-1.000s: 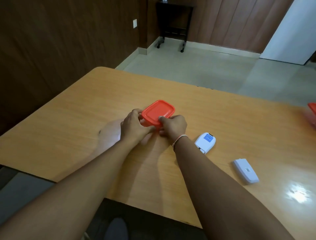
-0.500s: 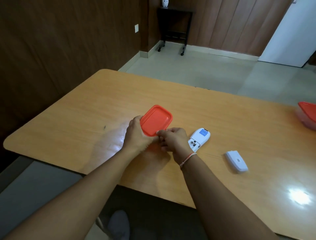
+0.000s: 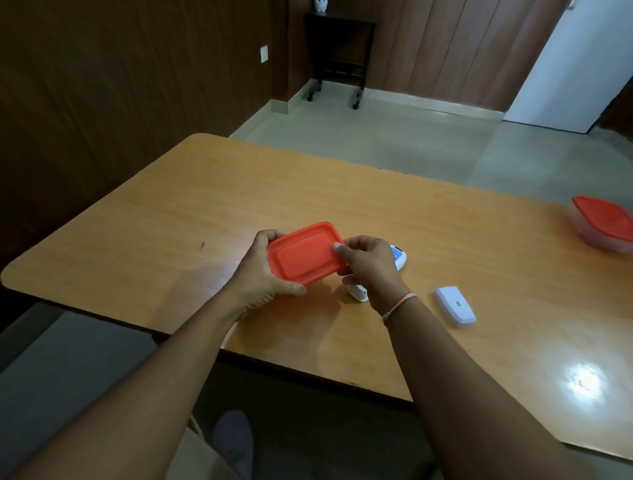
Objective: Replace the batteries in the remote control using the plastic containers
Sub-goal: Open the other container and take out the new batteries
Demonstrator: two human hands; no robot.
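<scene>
Where it sat lower before, both hands (image 3: 263, 274) now hold the container (image 3: 305, 253) raised.

Container body under the red lid (image 3: 306, 253) hidden by the lid and both hands; contents not visible. Fingers of the left hand (image 3: 263, 274) tucked behind the lid's far edge, out of sight. Middle of the white remote control (image 3: 398, 257) covered by the right hand (image 3: 368, 265), only its two ends showing; battery bay too small and too covered to read. Label on the detached white cover (image 3: 455, 306) too small to read. Second red-lidded container (image 3: 604, 222) blurred and cut off by the right edge. Small white figure (image 3: 321, 4) on the far dark stand clipped by the top edge.
</scene>
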